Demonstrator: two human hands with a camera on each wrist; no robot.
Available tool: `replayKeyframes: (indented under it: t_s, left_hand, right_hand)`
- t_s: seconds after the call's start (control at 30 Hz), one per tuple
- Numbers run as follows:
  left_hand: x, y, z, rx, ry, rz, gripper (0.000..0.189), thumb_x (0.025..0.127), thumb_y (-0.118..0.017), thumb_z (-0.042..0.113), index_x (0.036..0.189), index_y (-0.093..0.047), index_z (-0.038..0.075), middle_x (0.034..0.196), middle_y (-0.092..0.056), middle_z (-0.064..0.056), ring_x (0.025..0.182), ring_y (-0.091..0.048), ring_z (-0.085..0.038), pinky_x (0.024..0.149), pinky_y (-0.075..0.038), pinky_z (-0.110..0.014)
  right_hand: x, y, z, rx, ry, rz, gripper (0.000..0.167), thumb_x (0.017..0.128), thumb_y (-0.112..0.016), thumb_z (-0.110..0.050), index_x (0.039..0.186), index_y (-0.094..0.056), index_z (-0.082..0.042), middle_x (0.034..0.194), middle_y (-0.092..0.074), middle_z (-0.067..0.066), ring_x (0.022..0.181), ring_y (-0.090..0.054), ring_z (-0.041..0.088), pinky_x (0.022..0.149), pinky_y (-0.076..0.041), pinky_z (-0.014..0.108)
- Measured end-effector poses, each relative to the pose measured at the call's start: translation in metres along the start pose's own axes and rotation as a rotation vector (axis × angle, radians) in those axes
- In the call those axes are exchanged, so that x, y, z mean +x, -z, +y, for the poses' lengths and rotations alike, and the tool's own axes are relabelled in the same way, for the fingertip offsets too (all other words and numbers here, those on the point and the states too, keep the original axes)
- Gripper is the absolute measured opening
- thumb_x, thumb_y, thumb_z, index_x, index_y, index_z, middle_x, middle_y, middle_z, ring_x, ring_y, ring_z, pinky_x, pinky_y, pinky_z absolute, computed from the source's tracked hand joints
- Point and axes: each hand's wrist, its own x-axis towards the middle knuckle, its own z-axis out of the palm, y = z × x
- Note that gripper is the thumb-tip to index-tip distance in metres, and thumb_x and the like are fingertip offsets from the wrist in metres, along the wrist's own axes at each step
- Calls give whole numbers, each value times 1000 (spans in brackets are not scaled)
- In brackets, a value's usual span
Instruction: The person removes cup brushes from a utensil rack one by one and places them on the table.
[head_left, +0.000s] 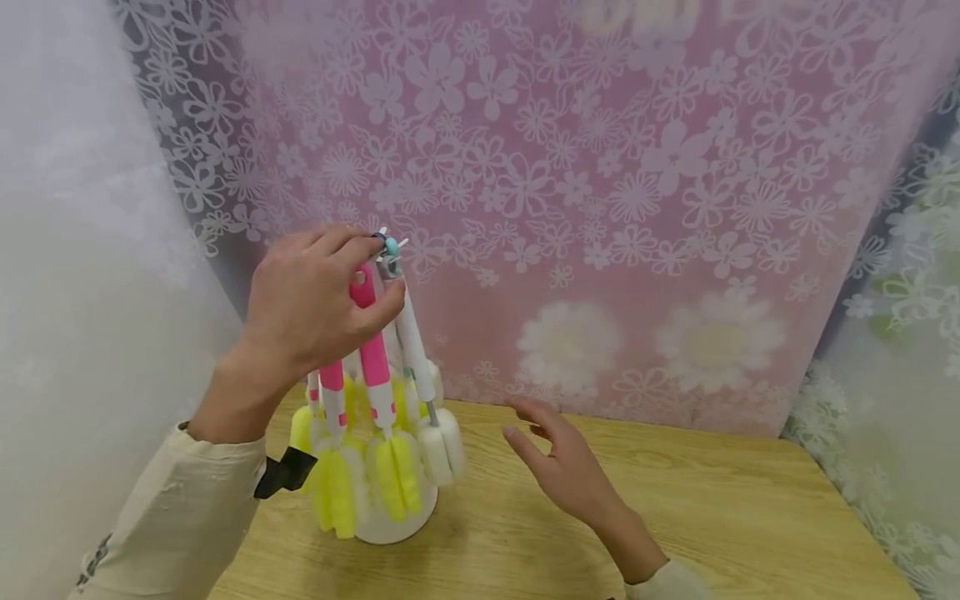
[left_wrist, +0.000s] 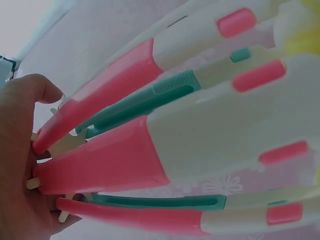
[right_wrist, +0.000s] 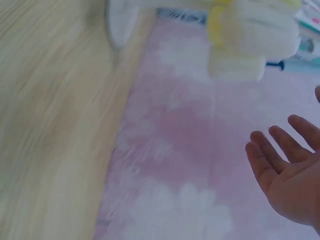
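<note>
Several bottle brushes hang heads down in a ring from a stand with a round white base (head_left: 397, 531). A pink-and-white brush (head_left: 373, 362) with a yellow sponge head faces me. Beside it, a white-handled brush (head_left: 414, 346) has a white sponge head. My left hand (head_left: 307, 296) grips the stand's top from above, its thumb beside the handle ends; its palm hides part of the top. Pale hook tips (left_wrist: 33, 183) poke through the handle ends in the left wrist view. My right hand (head_left: 566, 471), fingers extended and holding nothing, hovers right of the brushes, apart from them.
The stand is on a wood-grain table (head_left: 480, 550). A pink floral curtain (head_left: 570, 208) hangs behind the table's back edge. Pale sheets hang at the left (head_left: 82, 292) and right (head_left: 922, 400). A black strap (head_left: 287, 473) sticks out from the left sleeve.
</note>
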Motion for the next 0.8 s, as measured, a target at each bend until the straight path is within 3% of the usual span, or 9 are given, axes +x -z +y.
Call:
replayKeyframes:
  t_s: [0.13,0.27,0.37,0.6,0.8]
  left_hand:
    - [0,5,0,-9,19,-60,46,82,-54,34,116,-66,5,118,-63,-10,113,-54,-33,97,-39,-50]
    - [0,8,1,-14,34,-98,47,83,-53,31,121,-64,5,122,-61,-10,116,-52,-34,100,-36,-50]
    - [-1,7,1,-4,31,-89,46,83,-54,30,120,-65,5,120,-62,-10,116,-53,-33,100,-37,-49]
    - [0,3,1,-5,19,-53,44,82,-57,28,118,-66,5,119,-62,-11,114,-54,-33,99,-39,-48]
    - [-2,3,-1,-3,27,-43,43,82,-57,28,117,-67,5,118,-63,-11,113,-55,-33,98,-39,-49]
  right_hand:
    - [19,-14,-30,146,71,48,38,95,-57,-35,132,-56,-24,132,-54,-3,116,-54,18,93,-46,39]
    - [36,-30,-54,202,131,52,38,92,-62,-32,128,-60,-21,126,-58,-5,111,-57,15,90,-48,36]
    - [46,-41,-66,213,154,58,37,91,-65,-32,126,-62,-20,118,-61,-9,103,-59,11,88,-49,35]
    - [58,-52,-72,155,165,165,27,88,-68,-30,114,-69,-21,94,-66,-14,80,-61,7,74,-52,30]
    - [57,-49,-72,175,157,189,25,88,-68,-31,111,-71,-23,90,-66,-11,76,-61,11,68,-53,30]
